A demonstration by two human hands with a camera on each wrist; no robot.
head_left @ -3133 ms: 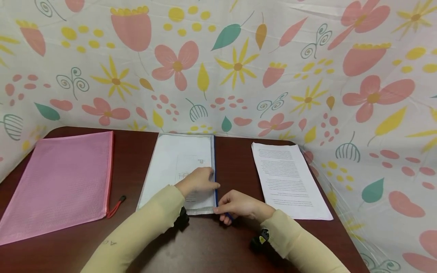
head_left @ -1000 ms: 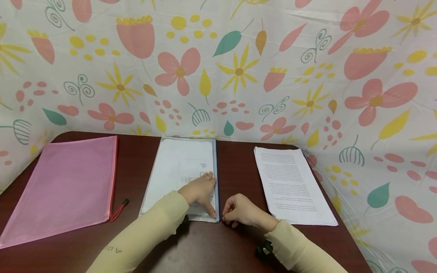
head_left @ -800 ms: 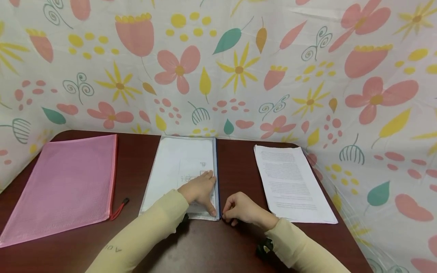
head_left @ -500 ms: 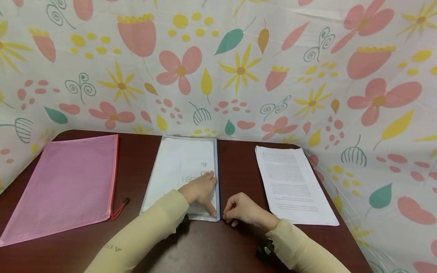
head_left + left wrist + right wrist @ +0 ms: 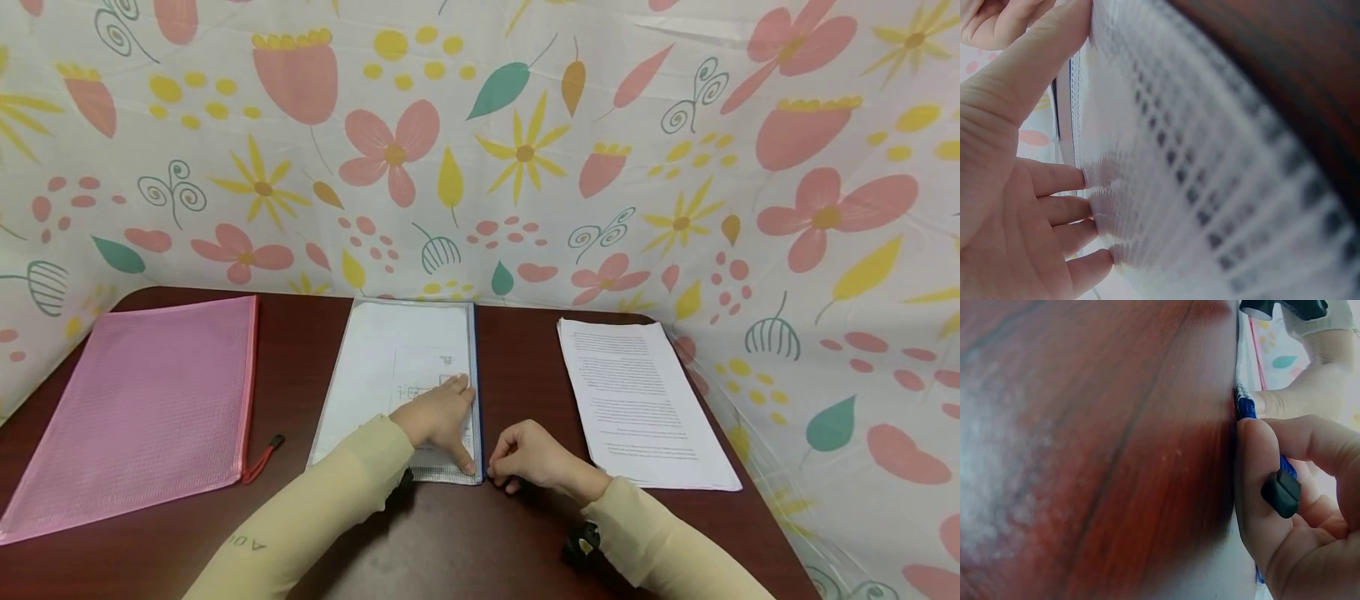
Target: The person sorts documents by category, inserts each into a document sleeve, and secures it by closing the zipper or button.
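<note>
Head view has the folder (image 5: 386,367) under my left hand (image 5: 438,419), spread fingers touching it near its right edge. My right hand (image 5: 531,454) is just beside the folder's near right corner, thumb and forefinger pinching its blue cord (image 5: 1287,465).

Clear mesh pouch (image 5: 375,367), blue along its right edge, white printed paper (image 5: 420,329) inside, flat on the brown surface (image 5: 450,550), left hand (image 5: 441,417) spread on its lower right, black-tipped blue pull (image 5: 1282,492) pinched in the right hand (image 5: 536,454).
</note>
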